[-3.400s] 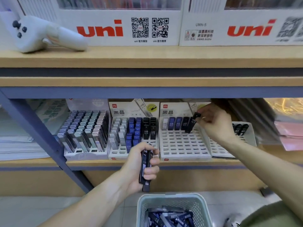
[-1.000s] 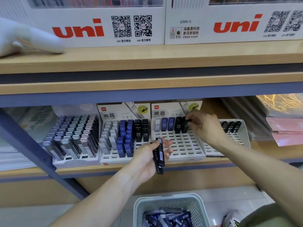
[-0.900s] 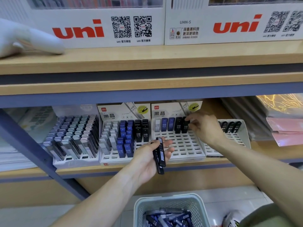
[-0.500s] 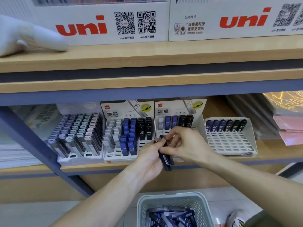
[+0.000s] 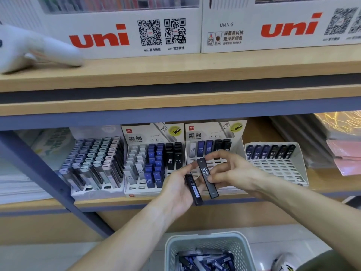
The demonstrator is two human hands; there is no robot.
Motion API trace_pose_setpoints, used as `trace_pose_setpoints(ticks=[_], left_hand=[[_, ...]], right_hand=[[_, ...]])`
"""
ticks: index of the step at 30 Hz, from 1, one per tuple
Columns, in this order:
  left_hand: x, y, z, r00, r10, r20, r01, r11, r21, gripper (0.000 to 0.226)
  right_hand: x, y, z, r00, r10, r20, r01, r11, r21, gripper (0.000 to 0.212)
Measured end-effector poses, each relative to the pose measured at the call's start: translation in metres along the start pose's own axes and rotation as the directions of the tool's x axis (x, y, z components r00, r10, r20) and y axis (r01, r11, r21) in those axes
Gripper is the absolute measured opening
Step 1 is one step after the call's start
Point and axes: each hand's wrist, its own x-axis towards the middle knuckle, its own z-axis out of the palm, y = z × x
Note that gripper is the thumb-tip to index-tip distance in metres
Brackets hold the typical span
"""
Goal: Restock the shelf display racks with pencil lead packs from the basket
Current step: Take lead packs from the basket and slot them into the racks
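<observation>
Right hand (image 5: 232, 173) has lifted a black pack (image 5: 207, 178) (pinched midway)

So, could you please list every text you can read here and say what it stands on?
"uni": left white box and right white box.
"UMN-S": right white box.
"HB 0.5": black pack pinched by the right hand.
"HB 0.5": packs in the second rack.
"deli": that rack's header.
Label on the left hand's pack: too small.
</observation>
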Motion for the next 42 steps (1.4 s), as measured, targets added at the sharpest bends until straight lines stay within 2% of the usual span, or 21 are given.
trace_pose_setpoints(ticks=[3, 7, 11, 13, 17, 19, 21, 23, 26, 29, 31, 33, 35, 38, 42], left_hand=[[-0.001, 0.0, 0.002, 1.0, -0.004, 0.009, 0.004, 1.0, 0.016, 0.031], [0.004, -0.001, 0.003, 1.0, 0.014, 0.019, -0.014, 1.0, -0.002, 0.04], [0.009, 0.0, 0.002, 0.999, 0.048, 0.019, -0.049, 0.998, 0.033, 0.025], [0.012, 0.001, 0.003, 0.998, 0.056, 0.014, -0.057, 0.997, 0.06, 0.025], [0.022, 0.0, 0.008, 0.999, 0.038, 0.027, -0.041, 0.995, 0.094, 0.024], [0.027, 0.0, 0.011, 0.997, 0.051, 0.056, -0.06, 0.979, 0.192, 0.018], [0.032, -0.002, 0.016, 0.995, 0.086, 0.059, -0.1, 0.95, 0.295, 0.014], [0.039, -0.007, 0.024, 0.99, 0.143, 0.016, -0.14, 0.939, 0.313, 0.017], [0.051, -0.015, 0.039, 0.956, 0.288, -0.055, -0.255, 0.908, 0.332, 0.017], [0.068, -0.023, 0.048, 0.902, 0.43, -0.032, -0.367, 0.805, 0.466, 0.015], [0.076, -0.025, 0.05, 0.84, 0.535, 0.085, -0.457, 0.616, 0.642, 0.018], [0.08, -0.023, 0.05, 0.772, 0.603, 0.203, -0.524, 0.423, 0.739, 0.022], [0.083, -0.021, 0.047, 0.729, 0.63, 0.268, -0.551, 0.308, 0.775, 0.023], [0.088, -0.019, 0.045, 0.696, 0.646, 0.314, -0.569, 0.228, 0.79, 0.023], [0.092, -0.017, 0.047, 0.661, 0.683, 0.31, -0.605, 0.241, 0.759, 0.022]], right_hand=[[-0.003, 0.001, -0.005, 0.999, -0.044, 0.027, 0.043, 0.999, 0.014, 0.061], [-0.006, -0.001, -0.008, 0.997, -0.078, -0.003, 0.078, 0.995, 0.057, 0.053], [-0.008, -0.003, -0.023, 0.991, -0.088, -0.098, 0.099, 0.988, 0.115, 0.052], [-0.007, -0.004, -0.034, 0.983, -0.096, -0.155, 0.114, 0.988, 0.107, 0.053], [-0.003, 0.004, -0.053, 0.924, -0.176, -0.34, 0.149, 0.983, -0.104, 0.039], [0.0, 0.01, -0.059, 0.875, -0.254, -0.411, 0.153, 0.952, -0.264, 0.032], [0.006, 0.015, -0.063, 0.832, -0.347, -0.432, 0.166, 0.9, -0.403, 0.028], [0.013, 0.019, -0.066, 0.798, -0.423, -0.429, 0.184, 0.85, -0.494, 0.027], [0.021, 0.027, -0.071, 0.782, -0.463, -0.416, 0.194, 0.816, -0.544, 0.025], [0.026, 0.031, -0.074, 0.76, -0.49, -0.426, 0.209, 0.805, -0.555, 0.022], [0.028, 0.031, -0.078, 0.743, -0.513, -0.431, 0.213, 0.79, -0.575, 0.02], [0.03, 0.032, -0.081, 0.737, -0.522, -0.429, 0.215, 0.783, -0.583, 0.019], [0.032, 0.034, -0.084, 0.745, -0.519, -0.419, 0.219, 0.783, -0.582, 0.02], [0.034, 0.037, -0.084, 0.759, -0.516, -0.397, 0.219, 0.777, -0.591, 0.022], [0.037, 0.038, -0.084, 0.763, -0.525, -0.376, 0.227, 0.763, -0.605, 0.021]])
